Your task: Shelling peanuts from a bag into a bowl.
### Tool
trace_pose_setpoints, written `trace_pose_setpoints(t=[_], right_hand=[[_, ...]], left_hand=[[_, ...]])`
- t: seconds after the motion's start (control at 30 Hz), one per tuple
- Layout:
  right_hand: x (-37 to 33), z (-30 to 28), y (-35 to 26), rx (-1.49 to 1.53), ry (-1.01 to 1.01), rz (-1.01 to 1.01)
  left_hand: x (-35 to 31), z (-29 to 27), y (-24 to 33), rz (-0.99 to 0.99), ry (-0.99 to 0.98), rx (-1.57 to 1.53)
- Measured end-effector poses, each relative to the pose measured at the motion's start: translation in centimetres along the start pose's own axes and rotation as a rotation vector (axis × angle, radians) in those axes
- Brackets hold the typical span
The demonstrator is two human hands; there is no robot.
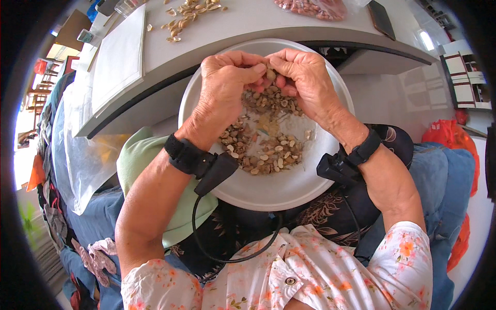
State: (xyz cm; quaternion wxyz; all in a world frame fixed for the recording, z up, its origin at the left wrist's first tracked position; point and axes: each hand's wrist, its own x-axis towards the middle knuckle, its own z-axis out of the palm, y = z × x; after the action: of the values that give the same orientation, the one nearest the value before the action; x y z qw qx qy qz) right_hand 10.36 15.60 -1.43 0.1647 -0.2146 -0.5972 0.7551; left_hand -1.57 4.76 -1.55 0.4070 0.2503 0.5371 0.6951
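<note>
Above the far half of a wide, pale basin (200,165), my two hands meet at the fingertips. A peanut (270,75) shows between them, pinched by my left hand (227,85) and my right hand (305,80). Its far side is hidden by the fingers. Below, broken peanut shells (268,150) and brown bits lie over the basin floor, several with pale insides up. The basin rests on my lap.
Unshelled peanuts (188,15) lie on the white table (232,26) beyond the basin. Further right are a bag of pink peanut kernels (312,7) and a dark phone (381,20). White sheets (120,62) sit at left. A cable (195,222) hangs from my left wrist.
</note>
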Motion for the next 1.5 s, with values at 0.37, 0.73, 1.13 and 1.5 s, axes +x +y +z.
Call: trace_pose_setpoints(t=[0.37,0.73,1.13,1.5], right_hand=[[-0.2,-0.5,-1.0,0.063,-0.008,-0.029],[-0.3,-0.5,-1.5,0.105,-0.02,-0.041],[-0.4,-0.6,-1.5,0.17,0.031,0.066],[-1.8,0.6,0.3,-0.249,-0.484,0.391]], left_hand=[[0.2,-0.2,0.3,0.002,-0.102,-0.108],[0.4,-0.8,0.6,0.027,-0.195,-0.103],[0.5,-0.6,1.8,0.021,-0.156,-0.144],[1.0,-1.2,3.1,0.042,-0.206,-0.03]])
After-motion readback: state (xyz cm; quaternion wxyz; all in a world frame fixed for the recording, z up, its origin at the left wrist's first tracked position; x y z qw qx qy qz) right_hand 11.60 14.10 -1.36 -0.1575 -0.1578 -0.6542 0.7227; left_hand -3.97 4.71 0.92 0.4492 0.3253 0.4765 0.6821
